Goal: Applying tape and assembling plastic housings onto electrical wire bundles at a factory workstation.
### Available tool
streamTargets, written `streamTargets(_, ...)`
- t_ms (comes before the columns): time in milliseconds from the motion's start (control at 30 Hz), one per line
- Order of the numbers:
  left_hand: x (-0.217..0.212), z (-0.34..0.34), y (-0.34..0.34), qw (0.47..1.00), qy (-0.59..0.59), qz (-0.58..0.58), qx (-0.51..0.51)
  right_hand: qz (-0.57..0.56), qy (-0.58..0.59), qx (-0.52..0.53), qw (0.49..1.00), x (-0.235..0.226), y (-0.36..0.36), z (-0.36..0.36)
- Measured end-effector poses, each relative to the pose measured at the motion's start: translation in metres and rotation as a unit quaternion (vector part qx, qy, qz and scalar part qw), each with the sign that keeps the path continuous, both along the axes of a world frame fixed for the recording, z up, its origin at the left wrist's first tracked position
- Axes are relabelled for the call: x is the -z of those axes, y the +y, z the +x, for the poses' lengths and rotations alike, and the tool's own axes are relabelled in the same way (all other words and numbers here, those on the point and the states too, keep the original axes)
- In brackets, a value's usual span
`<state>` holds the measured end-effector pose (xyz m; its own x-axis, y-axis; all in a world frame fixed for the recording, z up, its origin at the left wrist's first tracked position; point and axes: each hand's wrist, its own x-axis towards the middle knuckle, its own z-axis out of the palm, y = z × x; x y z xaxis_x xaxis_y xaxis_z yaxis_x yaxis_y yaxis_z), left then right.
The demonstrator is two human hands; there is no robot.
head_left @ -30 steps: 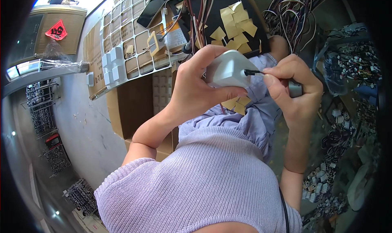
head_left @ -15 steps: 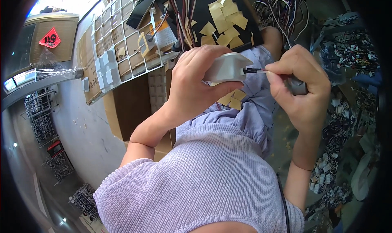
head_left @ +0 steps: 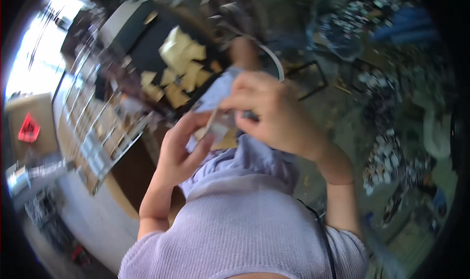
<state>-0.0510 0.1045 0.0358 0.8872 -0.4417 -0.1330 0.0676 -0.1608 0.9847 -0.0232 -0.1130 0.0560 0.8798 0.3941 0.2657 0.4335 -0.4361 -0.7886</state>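
Observation:
Before my lap, my left hand (head_left: 178, 147) is closed, thumb against fingers, on a white plastic housing (head_left: 215, 130) whose outline is smeared by motion. The housing is tilted, one thin edge facing up. My right hand (head_left: 274, 112) reaches in from the right with its fingers pinched beside the housing's upper edge. Tucked under those fingers is a dark grey rounded piece (head_left: 250, 115); its kind is too blurred to make out. Whether the right fingertips touch the housing, I cannot tell.
Tan paper squares (head_left: 183, 58) lie on a black surface (head_left: 142, 39) ahead. At left stand a white wire rack (head_left: 81, 103) and a cardboard box (head_left: 127, 181). White connectors (head_left: 384, 164) are heaped on the floor at right, with a dark frame (head_left: 313, 78) beyond my right hand.
The whole view has swung toward the right. My right hand has come in close to my left, and the housing is now turned edge-up; the thin dark piece at its end no longer shows.

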Motion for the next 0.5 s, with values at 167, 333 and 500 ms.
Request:
streamTargets(167, 0.014, 0.004, -0.009, 0.985, 0.161, -0.052, 0.029, -0.043, 0.054, 0.0, 0.998, 0.029, -0.006, -0.022)
streamTargets(333, 0.017, 0.009, -0.032, 0.981, -0.043, 0.117, 0.151, 0.045, 0.053, 0.038, 0.997, 0.034, -0.03, -0.025)
streamTargets(500, 0.009, 0.016, -0.041, 0.975, -0.005, 0.065, 0.21, -0.02, 0.18, -0.061, 0.982, 0.024, -0.05, -0.032)
